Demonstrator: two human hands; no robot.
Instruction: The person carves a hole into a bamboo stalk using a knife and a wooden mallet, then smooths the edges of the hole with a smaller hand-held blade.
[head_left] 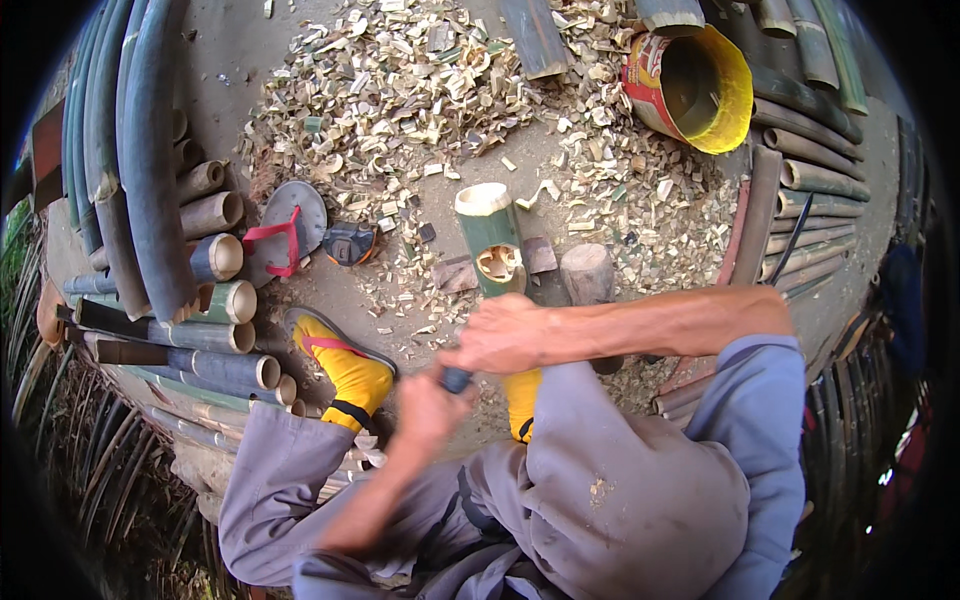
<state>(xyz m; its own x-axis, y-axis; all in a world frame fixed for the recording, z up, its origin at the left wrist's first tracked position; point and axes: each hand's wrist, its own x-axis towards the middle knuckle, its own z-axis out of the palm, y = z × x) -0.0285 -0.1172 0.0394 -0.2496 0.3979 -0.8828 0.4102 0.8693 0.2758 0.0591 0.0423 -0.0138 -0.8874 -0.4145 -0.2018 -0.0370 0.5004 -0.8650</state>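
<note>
A green bamboo section (487, 225) stands tilted in front of me, its pale cut rim at the far end. A rough-edged opening (500, 263) is cut into its side. Close to its near end, my right hand (505, 335) is closed in a fist. My left hand (430, 405), smeared a little by motion, is closed just below and left of it. Between the two fists shows the end of a dark-handled tool (456, 380), which both appear to grip; its working end is hidden. Beside the bamboo are a wooden stump (588, 274) and a brick piece (455, 274).
Pale wood chips (390, 90) cover the ground ahead. A yellow bucket (735, 90) lies tipped at the far right. Bamboo poles (155, 150) are stacked left, more poles (815, 210) right. A loose sandal (297, 225) and a black-and-orange tape measure (350, 243) lie near my left foot.
</note>
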